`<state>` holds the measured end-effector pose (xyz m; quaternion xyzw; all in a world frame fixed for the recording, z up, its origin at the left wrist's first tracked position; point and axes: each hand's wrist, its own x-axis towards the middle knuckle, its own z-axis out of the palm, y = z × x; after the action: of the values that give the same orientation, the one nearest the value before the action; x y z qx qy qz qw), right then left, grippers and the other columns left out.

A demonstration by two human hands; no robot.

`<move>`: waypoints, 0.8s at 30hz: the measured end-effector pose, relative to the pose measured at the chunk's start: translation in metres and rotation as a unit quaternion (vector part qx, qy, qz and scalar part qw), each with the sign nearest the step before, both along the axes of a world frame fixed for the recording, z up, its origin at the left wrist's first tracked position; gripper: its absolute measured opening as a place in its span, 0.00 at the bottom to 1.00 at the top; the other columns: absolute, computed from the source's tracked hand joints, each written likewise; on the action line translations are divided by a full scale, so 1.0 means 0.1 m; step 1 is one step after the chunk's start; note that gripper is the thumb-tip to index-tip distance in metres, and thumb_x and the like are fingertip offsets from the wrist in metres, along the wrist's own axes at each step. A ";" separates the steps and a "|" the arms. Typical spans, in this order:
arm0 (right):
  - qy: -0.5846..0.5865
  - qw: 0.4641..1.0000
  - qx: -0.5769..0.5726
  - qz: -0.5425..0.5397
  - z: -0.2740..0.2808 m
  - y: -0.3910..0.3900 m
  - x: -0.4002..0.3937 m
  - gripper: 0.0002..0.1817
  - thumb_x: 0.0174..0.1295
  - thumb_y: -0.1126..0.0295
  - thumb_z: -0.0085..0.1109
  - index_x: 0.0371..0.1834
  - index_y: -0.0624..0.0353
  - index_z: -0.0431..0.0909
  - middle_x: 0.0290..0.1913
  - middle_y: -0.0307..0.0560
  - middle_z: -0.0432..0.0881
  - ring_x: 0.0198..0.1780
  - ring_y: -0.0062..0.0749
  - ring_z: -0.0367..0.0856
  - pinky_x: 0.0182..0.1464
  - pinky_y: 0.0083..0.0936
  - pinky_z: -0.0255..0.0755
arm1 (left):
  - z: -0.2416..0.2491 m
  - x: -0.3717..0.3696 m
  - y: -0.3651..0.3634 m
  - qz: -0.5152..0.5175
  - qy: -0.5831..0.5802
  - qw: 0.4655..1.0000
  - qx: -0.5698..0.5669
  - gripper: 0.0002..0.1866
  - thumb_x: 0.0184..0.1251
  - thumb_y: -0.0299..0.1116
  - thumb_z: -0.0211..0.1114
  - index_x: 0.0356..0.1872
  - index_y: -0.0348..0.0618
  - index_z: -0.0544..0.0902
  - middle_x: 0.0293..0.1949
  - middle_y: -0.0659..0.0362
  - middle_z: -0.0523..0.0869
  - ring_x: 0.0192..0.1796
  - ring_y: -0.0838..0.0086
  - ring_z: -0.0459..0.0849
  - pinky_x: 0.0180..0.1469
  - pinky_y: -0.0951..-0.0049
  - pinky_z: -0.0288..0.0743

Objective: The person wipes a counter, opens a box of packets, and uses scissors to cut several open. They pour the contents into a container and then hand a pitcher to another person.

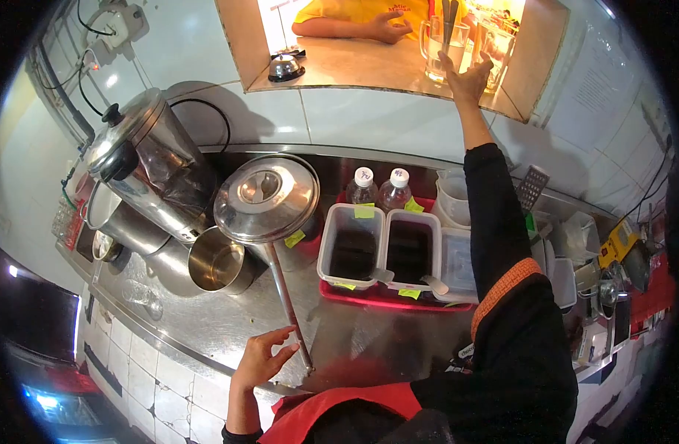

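My right hand (467,78) reaches up to the ledge of the wall opening, fingers spread and nothing gripped. It is close to a glass mug (434,50) of cloudy liquid with dark utensils standing in it, and to a second glass (495,46) on the right. Low over the steel counter, my left hand (264,358) has its fingers loosely curved and apart, holding nothing. Its fingertips are right at a long metal handle (282,300), which slants down from beneath a round steel lid (269,194).
Two tubs of dark liquid (354,251) stand in a red tray (369,296) beside two capped bottles (362,186). At left are a tall steel urn (158,159) and an open pot (219,260). A bell (286,68) and a person in yellow (354,15) are at the opening.
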<state>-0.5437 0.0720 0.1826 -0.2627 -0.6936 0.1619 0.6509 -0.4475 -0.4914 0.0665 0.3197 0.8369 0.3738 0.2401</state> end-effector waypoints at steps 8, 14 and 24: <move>-0.053 0.998 0.014 -0.002 -0.05 0.04 -0.01 0.39 0.40 0.45 0.67 0.44 0.66 0.63 0.41 0.67 0.71 0.46 0.55 0.71 0.47 0.40 0.67 | -0.05 0.01 -0.02 -0.005 0.021 1.000 0.013 0.19 0.54 0.36 0.66 0.47 0.41 0.78 0.35 0.47 0.83 0.38 0.63 0.83 0.39 0.70 0.76; -0.043 0.999 -0.024 -0.001 -0.04 0.06 -0.05 0.42 0.36 0.44 0.68 0.46 0.65 0.63 0.41 0.66 0.73 0.45 0.56 0.73 0.47 0.38 0.68 | -0.08 0.00 -0.04 0.006 0.017 1.000 0.012 0.19 0.53 0.35 0.67 0.46 0.40 0.78 0.35 0.47 0.83 0.38 0.63 0.83 0.39 0.70 0.76; -0.145 0.989 -0.024 -0.032 -0.10 0.19 -0.04 0.55 0.31 0.34 0.65 0.54 0.69 0.58 0.42 0.64 0.74 0.46 0.49 0.75 0.47 0.33 0.70 | -0.10 0.01 -0.07 0.014 0.019 1.000 0.005 0.19 0.52 0.35 0.67 0.46 0.39 0.78 0.32 0.46 0.82 0.36 0.63 0.83 0.38 0.70 0.74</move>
<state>-0.5478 0.0914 0.1725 -0.3213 -0.7676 0.1182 0.5418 -0.4464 -0.4980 0.0562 0.3164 0.8436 0.3752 0.2178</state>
